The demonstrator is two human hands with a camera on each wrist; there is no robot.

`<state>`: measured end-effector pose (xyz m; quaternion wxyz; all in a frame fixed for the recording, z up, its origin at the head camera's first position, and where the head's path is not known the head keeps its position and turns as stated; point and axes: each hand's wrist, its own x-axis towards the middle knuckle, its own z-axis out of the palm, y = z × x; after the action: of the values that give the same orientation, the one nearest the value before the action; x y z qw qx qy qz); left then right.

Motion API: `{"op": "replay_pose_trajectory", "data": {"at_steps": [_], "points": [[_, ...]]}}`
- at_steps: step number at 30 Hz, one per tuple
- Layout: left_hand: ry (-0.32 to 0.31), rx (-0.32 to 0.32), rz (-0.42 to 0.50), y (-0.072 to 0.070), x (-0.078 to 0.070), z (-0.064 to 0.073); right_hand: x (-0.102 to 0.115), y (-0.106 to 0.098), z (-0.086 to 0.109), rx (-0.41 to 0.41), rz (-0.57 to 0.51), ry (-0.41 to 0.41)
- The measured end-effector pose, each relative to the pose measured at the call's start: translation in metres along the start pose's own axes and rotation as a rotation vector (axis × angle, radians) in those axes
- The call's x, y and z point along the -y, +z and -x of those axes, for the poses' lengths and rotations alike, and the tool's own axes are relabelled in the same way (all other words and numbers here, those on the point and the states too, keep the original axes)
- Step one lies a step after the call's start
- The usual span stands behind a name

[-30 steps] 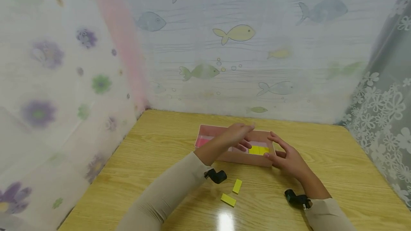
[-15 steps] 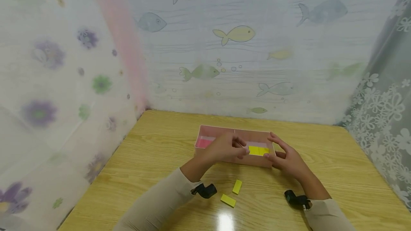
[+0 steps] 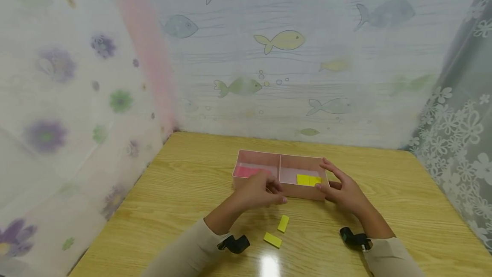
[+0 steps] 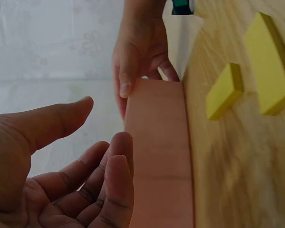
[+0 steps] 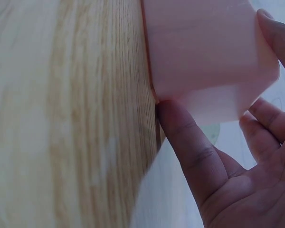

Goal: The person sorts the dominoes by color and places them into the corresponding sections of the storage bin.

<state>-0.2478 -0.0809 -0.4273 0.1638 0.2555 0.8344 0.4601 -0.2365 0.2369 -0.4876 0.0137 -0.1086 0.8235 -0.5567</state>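
A pink two-compartment box (image 3: 300, 190) sits on the wooden table. Two yellow blocks (image 3: 309, 180) lie side by side in its right compartment, and flat pink pieces (image 3: 247, 171) show in the left one. My right hand (image 3: 347, 191) holds the box's right end, fingers and thumb spread around the corner, as the right wrist view shows. Over the front wall, at the left compartment, hovers my left hand (image 3: 255, 192); its fingers are loosely bent with nothing between them. Nearer to me, one yellow block (image 3: 283, 223) and another yellow block (image 3: 272, 240) lie on the table.
The wooden table (image 3: 184, 174) meets a fish-patterned curtain (image 3: 284, 97) at the back. A flowered sheet (image 3: 77, 110) borders its left side, a lacy curtain (image 3: 457, 131) its right. Each wrist wears a black camera (image 3: 236, 244).
My left hand has drawn back from over the box's right compartment, leftward and toward me, uncovering the divider. My right hand and the loose yellow blocks have stayed in place.
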Motion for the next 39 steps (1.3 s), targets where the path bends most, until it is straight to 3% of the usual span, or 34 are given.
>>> {"op": "replay_pose_trajectory", "data": {"at_steps": [9,17,27,33,39], "points": [[-0.022,0.025,0.005,0.005,0.019,0.006,0.001,0.002,-0.001,0.008,-0.001,0.000],[-0.011,0.080,0.010,0.020,0.027,0.007,0.002,0.001,0.002,0.000,0.000,0.006],[0.004,0.099,-0.055,0.030,0.031,0.007,0.005,0.002,0.002,0.005,0.007,0.011],[0.043,0.128,-0.106,0.032,0.031,0.006,0.003,0.001,0.003,0.002,0.019,0.008],[0.035,0.154,-0.146,0.034,0.028,0.006,0.003,0.000,0.002,0.000,0.021,0.016]]}}
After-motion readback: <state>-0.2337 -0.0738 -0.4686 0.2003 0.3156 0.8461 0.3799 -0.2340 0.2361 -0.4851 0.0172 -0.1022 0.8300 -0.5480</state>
